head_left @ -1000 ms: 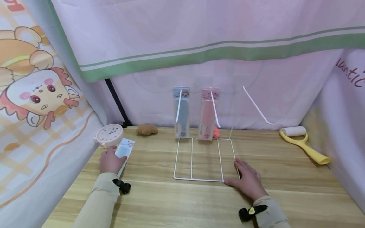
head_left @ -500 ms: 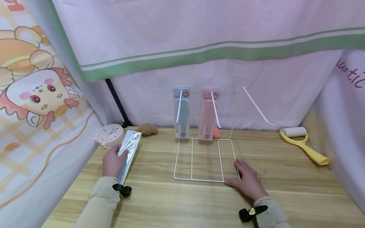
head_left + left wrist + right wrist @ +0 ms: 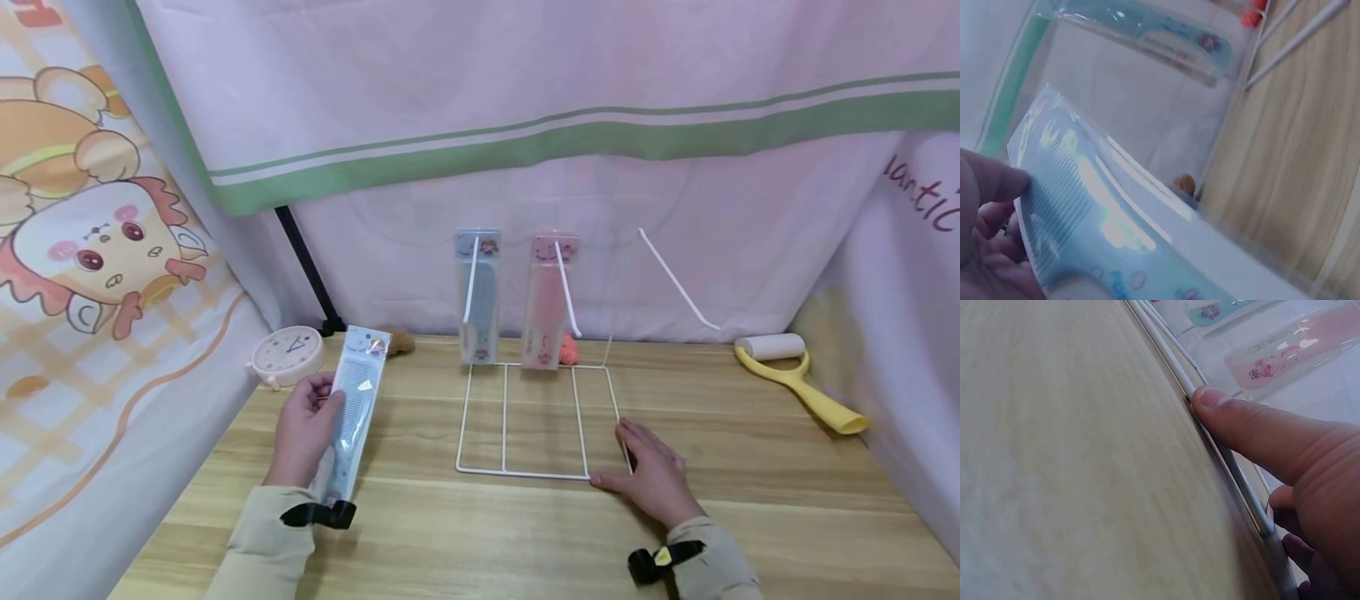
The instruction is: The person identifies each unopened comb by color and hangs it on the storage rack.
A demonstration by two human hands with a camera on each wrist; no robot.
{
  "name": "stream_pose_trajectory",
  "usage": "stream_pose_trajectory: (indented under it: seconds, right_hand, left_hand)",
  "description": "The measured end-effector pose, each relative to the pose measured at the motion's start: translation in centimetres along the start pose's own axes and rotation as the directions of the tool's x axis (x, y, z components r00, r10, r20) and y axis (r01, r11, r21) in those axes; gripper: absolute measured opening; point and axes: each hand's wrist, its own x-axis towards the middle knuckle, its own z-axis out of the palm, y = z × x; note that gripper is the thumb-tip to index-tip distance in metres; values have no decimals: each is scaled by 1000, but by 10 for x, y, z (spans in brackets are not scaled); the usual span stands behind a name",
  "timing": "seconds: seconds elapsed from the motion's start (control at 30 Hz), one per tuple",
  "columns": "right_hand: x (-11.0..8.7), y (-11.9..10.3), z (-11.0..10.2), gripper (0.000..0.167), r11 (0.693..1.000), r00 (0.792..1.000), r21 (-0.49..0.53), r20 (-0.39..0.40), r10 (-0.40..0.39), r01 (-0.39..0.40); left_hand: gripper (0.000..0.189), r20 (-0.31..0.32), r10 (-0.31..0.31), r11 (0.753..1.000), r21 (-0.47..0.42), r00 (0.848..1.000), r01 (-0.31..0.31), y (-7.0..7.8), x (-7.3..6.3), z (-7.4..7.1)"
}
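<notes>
My left hand (image 3: 303, 429) pinches a blue comb in a clear packet (image 3: 358, 408) by its left edge, thumb on the front. The packet is tilted above the table, its header card up; in the left wrist view the comb's teeth (image 3: 1057, 200) show beside the thumb. My right hand (image 3: 656, 479) holds the front right corner of a white wire display rack (image 3: 525, 474), thumb on the front bar and fingers along the side bar. A packaged blue comb (image 3: 486, 300) and a packaged pink comb (image 3: 546, 312) hang from two hooks; the right hook (image 3: 678, 279) is bare.
A pink round clock (image 3: 288, 357) stands at the back left, near a brown lump (image 3: 402, 342) partly behind the held packet. A coral-coloured ball (image 3: 569, 350) sits behind the rack. At the right lies a yellow-handled lint roller (image 3: 806, 392). Curtains enclose the wooden table (image 3: 420, 542).
My left hand has lifted the packaged blue comb from beside the clock and carried it rightward, turning its front into view. The right hand stays on the rack.
</notes>
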Motion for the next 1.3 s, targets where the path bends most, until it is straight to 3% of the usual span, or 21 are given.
stream_pose_trajectory:
  seconds: [0.27, 0.53, 0.73, 0.97, 1.3]
  right_hand:
    - [0, 0, 0, 106, 1000, 1000, -4, -5, -1, 1]
    - [0, 1, 1, 106, 1000, 1000, -1, -8, -3, 3]
    - [0, 4, 3, 105, 1000, 999, -5, -26, -24, 24]
    - [-1, 3, 2, 105, 1000, 999, -10, -28, -25, 25]
    - [-1, 1, 1, 106, 1000, 1000, -9, -21, -18, 18]
  left_hand:
    - [36, 152, -23, 992, -121, 988, 42, 18, -19, -1]
    - [25, 231, 117, 973, -221, 966, -65, 30, -30, 2]
    - [22, 298, 231, 928, -354, 926, -118, 40, -40, 3]
    - [19, 366, 329, 898, -408, 870, -167, 58, -51, 7]
    - [18, 386, 418, 861, -458, 822, -223, 76, -64, 18]
